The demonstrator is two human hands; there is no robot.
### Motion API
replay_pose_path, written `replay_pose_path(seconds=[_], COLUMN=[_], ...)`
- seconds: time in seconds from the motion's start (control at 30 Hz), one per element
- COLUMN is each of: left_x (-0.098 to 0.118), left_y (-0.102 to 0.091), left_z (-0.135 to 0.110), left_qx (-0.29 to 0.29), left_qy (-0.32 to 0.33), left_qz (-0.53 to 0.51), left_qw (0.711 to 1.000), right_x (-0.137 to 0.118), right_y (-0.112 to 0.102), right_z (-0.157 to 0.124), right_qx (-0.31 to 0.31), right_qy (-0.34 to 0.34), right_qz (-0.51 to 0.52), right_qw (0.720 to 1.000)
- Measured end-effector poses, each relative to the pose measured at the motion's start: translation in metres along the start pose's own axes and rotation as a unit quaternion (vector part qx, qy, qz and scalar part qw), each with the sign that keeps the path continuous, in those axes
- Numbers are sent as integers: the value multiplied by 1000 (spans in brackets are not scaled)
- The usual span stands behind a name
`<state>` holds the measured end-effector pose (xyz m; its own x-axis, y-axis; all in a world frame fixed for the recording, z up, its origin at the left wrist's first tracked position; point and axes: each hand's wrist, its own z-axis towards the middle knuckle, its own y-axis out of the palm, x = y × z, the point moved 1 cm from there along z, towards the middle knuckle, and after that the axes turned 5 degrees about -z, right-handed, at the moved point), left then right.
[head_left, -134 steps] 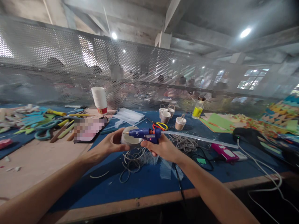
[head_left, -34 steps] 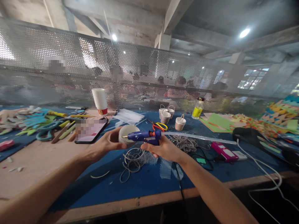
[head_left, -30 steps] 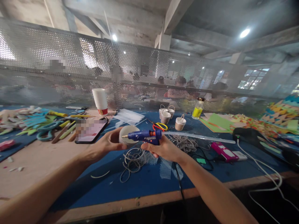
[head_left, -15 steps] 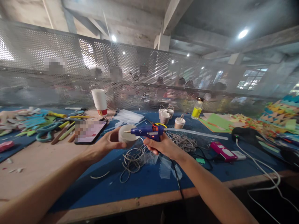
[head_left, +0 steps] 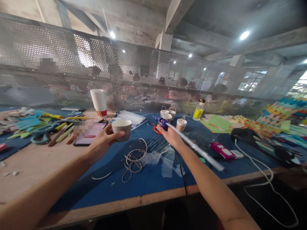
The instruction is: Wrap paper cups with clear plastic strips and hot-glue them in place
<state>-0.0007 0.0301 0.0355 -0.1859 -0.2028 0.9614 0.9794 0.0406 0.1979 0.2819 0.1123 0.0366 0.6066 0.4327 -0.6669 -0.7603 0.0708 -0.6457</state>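
Note:
My left hand (head_left: 108, 138) is closed around a white paper cup (head_left: 122, 126), held upright above the blue mat. My right hand (head_left: 169, 131) grips a blue glue gun (head_left: 162, 122), a long clear glue stick (head_left: 195, 144) trailing out of its back toward the lower right. The gun points away, toward the small cups with cord handles (head_left: 166, 115) at the back. Red scissor handles (head_left: 157, 129) show partly beside the gun. Below the paper cup lies a loose coil of pale cord (head_left: 134, 158), with clear glue sticks or plastic strips (head_left: 168, 163) next to it.
A stack of paper cups (head_left: 98, 100) stands at the back left, near a phone (head_left: 88, 134) and blue-handled scissors (head_left: 43, 133). A yellow-labelled bottle (head_left: 198, 110), green paper (head_left: 217, 124) and a magenta box (head_left: 222, 151) are on the right. Perforated metal panels (head_left: 136, 73) line the back.
The glue gun has moved away from the cup, forward and right, and its back end has swung toward me. The cup has shifted left and is tilted less toward me. The view has turned slightly.

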Motion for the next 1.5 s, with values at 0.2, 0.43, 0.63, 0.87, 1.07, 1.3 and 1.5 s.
replay_pose_path(seconds=[0.2,0.43,0.63,0.87,1.07,1.3,1.5], left_x=[-3,-5,-7,-8,-8,-12,-9], left_y=[-4,-5,-1,1,0,-1,4], left_z=[3,4,2,1,1,3,0], left_qx=[24,20,4,1,-3,0,-3], left_qy=[-7,-1,-4,-5,-10,-4,-3], left_qz=[8,13,25,31,35,69,77], left_qw=[1000,1000,1000,999,999,998,997], right_x=[38,56,53,47,22,-13,-24], right_y=[3,20,38,48,23,-9,-7], right_z=[17,23,22,16,6,-14,-22], right_qx=[-37,-27,-37,-47,-49,-343,-379], right_qy=[81,105,54,30,-10,-101,-140], right_qz=[-140,-174,-190,-230,-252,-225,-200], right_qw=[986,979,980,972,967,907,893])
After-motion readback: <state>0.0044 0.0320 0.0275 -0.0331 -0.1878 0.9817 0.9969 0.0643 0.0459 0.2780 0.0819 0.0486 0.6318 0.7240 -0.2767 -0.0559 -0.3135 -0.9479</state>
